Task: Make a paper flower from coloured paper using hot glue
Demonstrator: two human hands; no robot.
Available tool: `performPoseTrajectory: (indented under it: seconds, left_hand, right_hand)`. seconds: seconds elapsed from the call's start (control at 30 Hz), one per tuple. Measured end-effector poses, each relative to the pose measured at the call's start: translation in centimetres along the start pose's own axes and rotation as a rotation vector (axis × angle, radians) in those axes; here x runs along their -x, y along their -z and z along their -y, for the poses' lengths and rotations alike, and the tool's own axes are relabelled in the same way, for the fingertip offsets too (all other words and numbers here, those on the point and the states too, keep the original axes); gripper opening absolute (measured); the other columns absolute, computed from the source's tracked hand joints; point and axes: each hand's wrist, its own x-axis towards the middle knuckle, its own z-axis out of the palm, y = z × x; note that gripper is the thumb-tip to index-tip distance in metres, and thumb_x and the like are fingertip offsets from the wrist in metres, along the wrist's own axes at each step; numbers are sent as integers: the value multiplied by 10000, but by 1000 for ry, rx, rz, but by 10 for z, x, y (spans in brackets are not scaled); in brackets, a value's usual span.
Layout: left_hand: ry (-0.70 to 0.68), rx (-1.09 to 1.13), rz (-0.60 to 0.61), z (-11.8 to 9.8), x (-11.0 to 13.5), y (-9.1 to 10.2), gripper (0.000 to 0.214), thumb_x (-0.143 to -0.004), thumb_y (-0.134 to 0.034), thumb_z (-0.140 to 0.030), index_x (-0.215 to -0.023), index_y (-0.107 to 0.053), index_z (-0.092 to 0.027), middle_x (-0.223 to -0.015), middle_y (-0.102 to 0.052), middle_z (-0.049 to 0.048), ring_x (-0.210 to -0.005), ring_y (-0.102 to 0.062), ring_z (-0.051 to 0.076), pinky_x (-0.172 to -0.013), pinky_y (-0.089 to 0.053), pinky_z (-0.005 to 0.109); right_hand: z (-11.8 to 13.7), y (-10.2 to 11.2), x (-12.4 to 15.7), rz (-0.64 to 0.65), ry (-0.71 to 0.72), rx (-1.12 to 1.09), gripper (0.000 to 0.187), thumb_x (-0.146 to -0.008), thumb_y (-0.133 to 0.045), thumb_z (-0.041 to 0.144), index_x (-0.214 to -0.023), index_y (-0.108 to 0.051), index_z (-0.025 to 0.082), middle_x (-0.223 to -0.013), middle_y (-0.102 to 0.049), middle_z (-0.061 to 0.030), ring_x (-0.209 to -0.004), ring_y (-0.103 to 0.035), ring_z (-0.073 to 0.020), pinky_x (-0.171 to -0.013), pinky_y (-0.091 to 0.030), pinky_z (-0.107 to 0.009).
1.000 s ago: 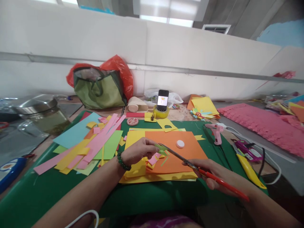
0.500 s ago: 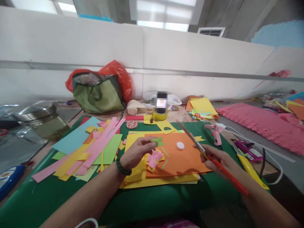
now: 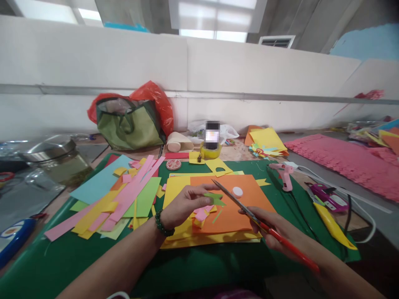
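Observation:
Between thumb and fingers my left hand (image 3: 188, 202) pinches a small green paper piece (image 3: 215, 198) with notched ends. My right hand (image 3: 270, 226) grips red-handled scissors (image 3: 240, 202) around the pivot, handles pointing back along the forearm. The blades look closed, and their tips lie just beyond the green piece. Under both hands is an orange paper sheet (image 3: 246, 214) on top of yellow sheets (image 3: 174, 193). Small pink paper pieces (image 3: 202, 213) mixed with yellow ones rest below my left fingers, partly covered. A white round disc (image 3: 237, 192) sits on the orange sheet near the blades.
Paper strips (image 3: 124, 203) in several colours cover the left of the green mat (image 3: 174, 274). On the right are a pink glue gun (image 3: 284, 174), a yellow-handled cutter (image 3: 335, 228) and a purple power strip (image 3: 327, 197). A glass jar (image 3: 59, 162) and a green bag (image 3: 131, 124) stand behind.
My right hand has brought the scissors left and down, so the tips are now beside the green paper piece. My left hand has shifted slightly right and down with the piece.

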Motion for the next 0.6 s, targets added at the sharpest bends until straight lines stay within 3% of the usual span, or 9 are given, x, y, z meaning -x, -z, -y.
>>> performPoseTrajectory:
  seconds: [0.17, 0.33, 0.4, 0.5, 0.6]
  left_hand:
    - [19, -142, -16, -1, -2, 0, 194, -734, -723, -331, -820, -781, -167, -941, -732, 92, -925, -632, 225, -835, -474, 308]
    - [77, -149, -56, -3, -1, 2, 204, -737, -715, -344, -777, -775, -153, -793, -734, 86, -781, -640, 192, -763, -485, 291]
    - [32, -116, -113, -3, -1, 2, 194, -730, -720, -347, -767, -775, -165, -839, -734, 83, -786, -642, 188, -743, -488, 284]
    - [-41, -105, -195, -3, -1, 2, 136, -720, -729, -314, -709, -768, -184, -1102, -697, 86, -942, -633, 211, -754, -486, 270]
    - [-52, -118, -151, -3, -1, 0, 118, -719, -727, -278, -656, -758, -182, -1195, -664, 87, -1092, -591, 245, -845, -474, 284]
  right_hand:
    - [0, -4, 3, 52, -39, -29, 653, -753, -608, 571, -1295, -544, 212, -812, -521, -20, -598, -407, -108, -486, -352, -198]
    - [0, 4, 1, -10, 16, -9, 650, -782, -553, 609, -1280, -555, 192, -751, -500, -14, -602, -403, -117, -527, -383, -221]
    - [0, 7, 2, -36, 32, -15, 652, -803, -512, 630, -1278, -555, 185, -749, -503, -21, -614, -416, -125, -551, -401, -235]
    - [-2, 7, 3, -24, 16, -32, 691, -788, -504, 666, -1274, -554, 178, -769, -508, -32, -634, -438, -136, -557, -406, -244]
    - [-4, 1, 5, 38, -24, -37, 702, -761, -537, 666, -1281, -546, 195, -794, -508, -26, -636, -428, -129, -538, -387, -229]
